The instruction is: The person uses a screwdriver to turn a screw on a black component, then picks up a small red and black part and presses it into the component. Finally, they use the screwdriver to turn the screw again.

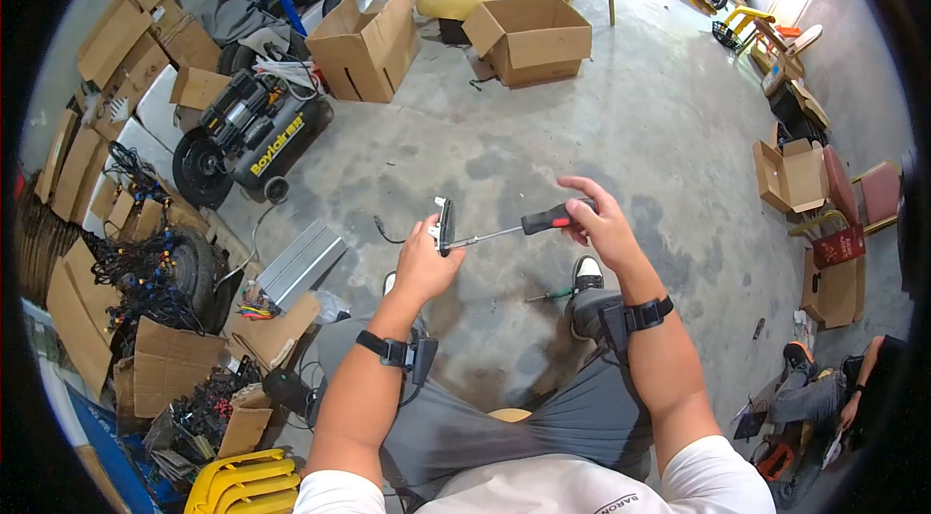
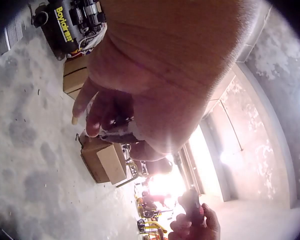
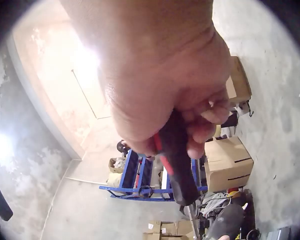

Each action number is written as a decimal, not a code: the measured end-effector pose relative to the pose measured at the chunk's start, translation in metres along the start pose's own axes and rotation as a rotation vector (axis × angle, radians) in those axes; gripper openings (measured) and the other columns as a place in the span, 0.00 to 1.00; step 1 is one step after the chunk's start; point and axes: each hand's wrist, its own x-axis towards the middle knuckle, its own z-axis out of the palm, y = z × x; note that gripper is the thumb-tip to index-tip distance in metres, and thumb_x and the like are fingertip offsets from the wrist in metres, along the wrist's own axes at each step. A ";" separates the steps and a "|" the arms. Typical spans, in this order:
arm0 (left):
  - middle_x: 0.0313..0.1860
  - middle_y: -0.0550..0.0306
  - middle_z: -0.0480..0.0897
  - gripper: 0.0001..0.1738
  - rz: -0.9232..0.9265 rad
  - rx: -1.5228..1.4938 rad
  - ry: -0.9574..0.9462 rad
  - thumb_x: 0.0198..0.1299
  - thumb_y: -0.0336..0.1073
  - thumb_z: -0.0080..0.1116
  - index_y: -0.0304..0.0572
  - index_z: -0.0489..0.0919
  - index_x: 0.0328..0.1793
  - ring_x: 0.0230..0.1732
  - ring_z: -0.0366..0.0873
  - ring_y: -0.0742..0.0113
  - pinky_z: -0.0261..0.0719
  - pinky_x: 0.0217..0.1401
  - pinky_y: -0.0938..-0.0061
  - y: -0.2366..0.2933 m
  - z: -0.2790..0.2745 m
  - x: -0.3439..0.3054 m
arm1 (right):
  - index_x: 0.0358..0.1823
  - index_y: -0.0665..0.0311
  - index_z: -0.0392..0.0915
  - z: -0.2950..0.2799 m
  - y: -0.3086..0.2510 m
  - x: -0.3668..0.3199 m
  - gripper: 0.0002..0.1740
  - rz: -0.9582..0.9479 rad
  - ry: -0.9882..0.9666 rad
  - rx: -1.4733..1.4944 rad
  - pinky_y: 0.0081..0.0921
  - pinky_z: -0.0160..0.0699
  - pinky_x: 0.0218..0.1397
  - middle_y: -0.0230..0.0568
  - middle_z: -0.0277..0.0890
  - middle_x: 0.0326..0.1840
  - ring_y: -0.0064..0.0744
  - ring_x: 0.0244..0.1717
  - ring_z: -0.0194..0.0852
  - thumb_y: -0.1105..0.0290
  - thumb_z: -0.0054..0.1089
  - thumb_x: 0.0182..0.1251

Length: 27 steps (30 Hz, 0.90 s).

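My left hand grips a small flat dark part with pale metal edges, held up on its edge in front of my knees. In the left wrist view most of this part is hidden by the fingers, and its exact kind does not show. My right hand holds a screwdriver by its black and red handle, with the index finger stretched out. The metal shaft points left, its tip right at the lower end of the part. In the right wrist view the screwdriver handle runs down from the palm.
Another screwdriver with a green handle lies on the floor by my shoe. To the left are an air compressor, a silver metal case and tangled cables. Cardboard boxes stand ahead. Another person sits at the lower right.
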 end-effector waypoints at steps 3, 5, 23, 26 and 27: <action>0.53 0.38 0.78 0.33 0.003 -0.001 0.016 0.52 0.40 0.63 0.32 0.72 0.63 0.56 0.77 0.42 0.74 0.60 0.59 0.001 0.000 0.000 | 0.67 0.63 0.68 0.005 -0.001 0.000 0.29 -0.138 0.009 0.009 0.18 0.71 0.31 0.32 0.74 0.37 0.19 0.31 0.72 0.61 0.61 0.66; 0.53 0.38 0.78 0.33 -0.003 -0.004 0.014 0.52 0.40 0.63 0.32 0.72 0.63 0.56 0.77 0.42 0.74 0.60 0.60 0.001 0.000 0.000 | 0.66 0.63 0.68 0.006 -0.001 0.000 0.29 -0.149 0.016 0.077 0.18 0.70 0.30 0.31 0.75 0.36 0.19 0.30 0.72 0.62 0.61 0.66; 0.56 0.39 0.76 0.37 -0.047 -0.028 -0.044 0.51 0.41 0.64 0.29 0.69 0.66 0.59 0.74 0.42 0.72 0.63 0.59 0.004 -0.005 0.001 | 0.68 0.63 0.66 0.006 -0.003 -0.002 0.28 -0.201 0.004 -0.077 0.17 0.73 0.32 0.35 0.77 0.39 0.20 0.29 0.73 0.61 0.58 0.70; 0.56 0.38 0.76 0.37 -0.034 -0.021 -0.045 0.51 0.41 0.63 0.29 0.69 0.67 0.59 0.74 0.41 0.72 0.63 0.59 0.005 -0.003 0.001 | 0.68 0.63 0.66 0.009 -0.004 -0.001 0.28 -0.157 0.035 0.031 0.17 0.71 0.30 0.33 0.76 0.36 0.19 0.27 0.71 0.63 0.59 0.69; 0.56 0.38 0.76 0.37 -0.027 -0.015 -0.045 0.51 0.41 0.63 0.29 0.68 0.67 0.59 0.74 0.41 0.72 0.63 0.59 0.005 -0.004 0.000 | 0.68 0.64 0.66 0.008 -0.005 0.000 0.29 -0.056 0.061 0.037 0.17 0.69 0.29 0.32 0.76 0.36 0.19 0.26 0.70 0.66 0.60 0.67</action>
